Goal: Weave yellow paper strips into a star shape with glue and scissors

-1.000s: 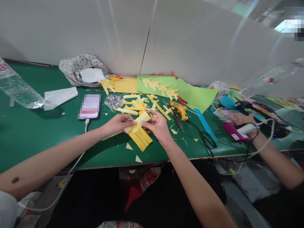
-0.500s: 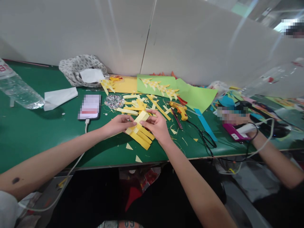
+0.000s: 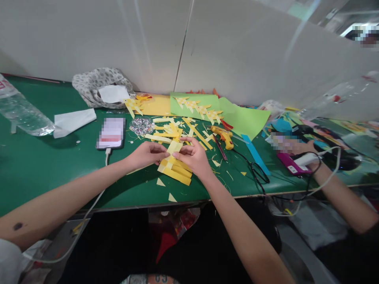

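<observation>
Paper piece, one (image 3: pixel 175 172): pale and deep yellow strips, interlaced, with loose strip ends towards the near edge; held in front of the person, over the green table (image 3: pixel 59 161).

Left hand (image 3: pixel 149 153): thumb and fingers pinched on the piece's left edge.

Right hand (image 3: pixel 193 156): closed on its right side, thumb laid on top.

Paper strips (image 3: pixel 161 138), cut, yellow, heaped just beyond the hands.

Dish of small multicoloured beads (image 3: pixel 142 126), left of the heap.

Phone (image 3: pixel 111 134), cable attached, further left.

Glue gun (image 3: pixel 225 138), yellow, right of the heap; blue strip (image 3: pixel 257 156) beside it.

Green sheets (image 3: pixel 244 118), behind; woven yellow pieces (image 3: pixel 198 108) lying on them.

Co-worker's hand (image 3: pixel 296 148), far right, its hold partly blurred; cannot tell.
</observation>
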